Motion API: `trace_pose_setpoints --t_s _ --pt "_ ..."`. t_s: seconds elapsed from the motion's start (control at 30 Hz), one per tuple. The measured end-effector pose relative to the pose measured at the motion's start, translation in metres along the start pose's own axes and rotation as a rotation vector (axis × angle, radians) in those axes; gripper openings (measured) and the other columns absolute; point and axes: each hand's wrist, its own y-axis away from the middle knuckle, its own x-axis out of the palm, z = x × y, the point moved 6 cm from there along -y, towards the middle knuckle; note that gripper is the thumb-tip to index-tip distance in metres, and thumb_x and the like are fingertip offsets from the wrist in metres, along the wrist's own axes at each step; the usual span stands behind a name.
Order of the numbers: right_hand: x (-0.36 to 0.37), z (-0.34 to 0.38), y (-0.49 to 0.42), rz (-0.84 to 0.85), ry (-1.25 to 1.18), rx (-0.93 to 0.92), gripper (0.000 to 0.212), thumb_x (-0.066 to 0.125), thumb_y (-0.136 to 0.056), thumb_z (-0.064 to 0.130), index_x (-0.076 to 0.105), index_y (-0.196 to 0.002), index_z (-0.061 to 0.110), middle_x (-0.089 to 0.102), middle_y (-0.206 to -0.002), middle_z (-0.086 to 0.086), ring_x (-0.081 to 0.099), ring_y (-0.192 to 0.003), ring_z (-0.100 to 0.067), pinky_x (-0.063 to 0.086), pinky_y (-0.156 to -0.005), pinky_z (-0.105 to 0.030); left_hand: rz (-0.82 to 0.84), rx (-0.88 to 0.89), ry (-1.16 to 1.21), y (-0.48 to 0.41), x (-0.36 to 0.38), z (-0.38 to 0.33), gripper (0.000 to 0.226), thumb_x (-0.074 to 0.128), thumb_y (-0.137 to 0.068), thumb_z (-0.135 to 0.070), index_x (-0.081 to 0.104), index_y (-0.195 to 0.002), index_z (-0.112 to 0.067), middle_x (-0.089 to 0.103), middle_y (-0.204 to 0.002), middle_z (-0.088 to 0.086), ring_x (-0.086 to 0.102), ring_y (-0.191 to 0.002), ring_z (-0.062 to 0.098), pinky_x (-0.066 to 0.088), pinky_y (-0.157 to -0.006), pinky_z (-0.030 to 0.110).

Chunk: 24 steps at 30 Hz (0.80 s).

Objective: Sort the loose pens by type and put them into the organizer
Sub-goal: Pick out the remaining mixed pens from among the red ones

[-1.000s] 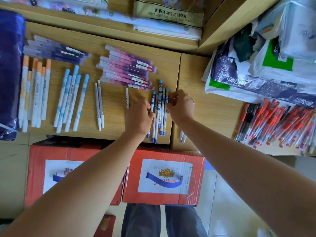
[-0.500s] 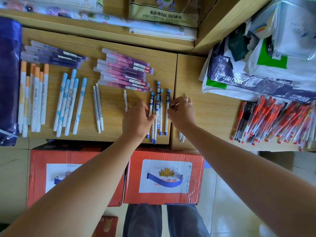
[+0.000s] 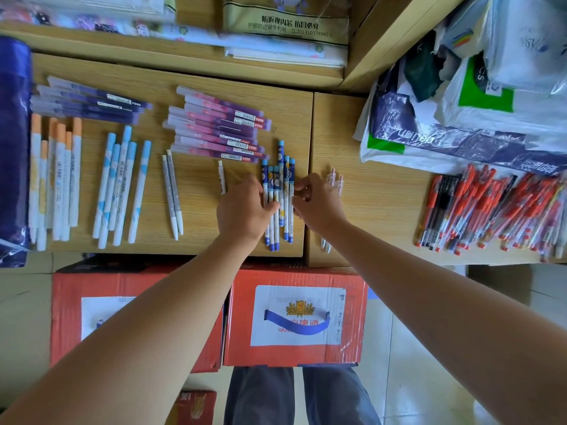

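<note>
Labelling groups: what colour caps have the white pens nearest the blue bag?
Orange caps, head view.

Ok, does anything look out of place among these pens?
Yes. The red pens on the right lie in a jumbled heap with black pens mixed in, so that pile looks unsorted. One white pen lies alone beside the left hand.

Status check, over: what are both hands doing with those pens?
Left hand pressing dark blue pens from the left. Right hand, fingers curled, against their right side. Pinkish pens lie beneath right wrist.
</note>
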Motion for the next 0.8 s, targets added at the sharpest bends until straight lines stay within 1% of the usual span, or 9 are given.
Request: trace_pose_setpoints --t_s 0.1,0.17,0.3,0.47,0.57,0.63,0.7,0.77,0.8 --pt "-0.001 -0.001 -0.003 -0.004 -0.028 -0.002 0.017 0.055 -0.084 0.001 0.058 -0.097 0.012 0.064 -0.081 0.000 0.066 -0.078 -0.019 0.055 -0.073 -0.030 -0.038 -0.003 -0.007 -0.005 -0.001 -0.003 0.038 0.070 -0.081 -0.045 0.052 -0.096 -0.015 0.057 -0.080 -0.005 0.055 -0.071 0.016 0.040 -0.062 0.028" --pt "-0.002 0.000 -0.004 -0.008 -0.030 -0.002 0.017 0.054 -0.084 0.001 0.058 -0.095 0.013 0.063 -0.080 0.003 0.066 -0.078 -0.019 0.056 -0.076 -0.034 -0.043 -0.001 -0.011 -0.006 -0.001 -0.004 0.038 0.068 -0.083 -0.046 0.053 -0.097 -0.015 0.058 -0.079 -0.005 0.056 -0.070 0.016 0.041 -0.062 0.029" --pt "-0.004 -0.002 -0.004 -0.030 -0.027 0.006 0.017 0.054 -0.085 0.003 0.059 -0.095 0.015 0.060 -0.080 0.007 0.065 -0.080 -0.018 0.056 -0.076 -0.034 -0.027 0.010 -0.020 -0.003 -0.005 -0.002 0.040 0.067 -0.084 -0.048 0.055 -0.101 -0.014 0.061 -0.080 -0.004 0.055 -0.069 0.015 0.040 -0.062 0.028" --pt "-0.008 -0.005 0.001 -0.022 -0.047 0.020 0.012 0.056 -0.086 0.007 0.058 -0.091 0.017 0.064 -0.083 0.005 0.064 -0.076 -0.016 0.051 -0.068 -0.026 -0.017 0.032 -0.018 0.002 -0.010 -0.003 0.035 0.064 -0.086 -0.046 0.056 -0.100 -0.014 0.062 -0.081 -0.004 0.059 -0.071 0.016 0.043 -0.062 0.028" --pt "-0.012 -0.006 0.006 0.019 -0.081 0.008 0.011 0.056 -0.088 0.009 0.056 -0.091 0.020 0.065 -0.087 0.003 0.066 -0.076 -0.018 0.053 -0.067 -0.029 0.011 0.075 -0.040 0.007 -0.011 -0.011 0.022 0.061 -0.090 -0.035 0.059 -0.098 -0.015 0.058 -0.078 -0.007 0.061 -0.075 0.019 0.045 -0.065 0.029" --pt "-0.020 -0.007 0.012 0.053 -0.135 -0.014 0.012 0.054 -0.088 0.007 0.057 -0.090 0.018 0.064 -0.080 0.003 0.067 -0.071 -0.019 0.055 -0.065 -0.032 0.029 0.114 -0.051 0.011 -0.012 -0.022 0.014 0.059 -0.091 -0.030 0.060 -0.096 -0.017 0.057 -0.077 -0.008 0.060 -0.076 0.018 0.043 -0.064 0.029" --pt "-0.032 -0.013 0.016 0.062 -0.192 -0.030 0.012 0.054 -0.089 0.005 0.059 -0.089 0.016 0.063 -0.073 0.004 0.065 -0.064 -0.018 0.056 -0.062 -0.032 0.055 0.152 -0.034 0.016 -0.012 -0.037 0.010 0.057 -0.091 -0.028 0.060 -0.095 -0.019 0.057 -0.076 -0.008 0.058 -0.073 0.016 0.038 -0.062 0.028" --pt "-0.050 -0.026 0.020 0.035 -0.235 -0.019 0.012 0.055 -0.089 0.003 0.060 -0.087 0.014 0.063 -0.073 -0.001 0.062 -0.061 -0.017 0.051 -0.056 -0.024 0.085 0.204 -0.019 0.022 -0.009 -0.059 0.008 0.056 -0.091 -0.025 0.061 -0.094 -0.019 0.060 -0.076 -0.007 0.058 -0.071 0.016 0.037 -0.061 0.028" --pt "-0.060 -0.035 0.023 0.019 -0.254 -0.006 0.013 0.055 -0.088 0.002 0.060 -0.087 0.013 0.063 -0.074 -0.005 0.061 -0.058 -0.017 0.047 -0.052 -0.019 0.092 0.236 -0.016 0.026 -0.006 -0.073 0.007 0.056 -0.091 -0.024 0.061 -0.093 -0.020 0.062 -0.077 -0.006 0.059 -0.071 0.017 0.040 -0.062 0.029"
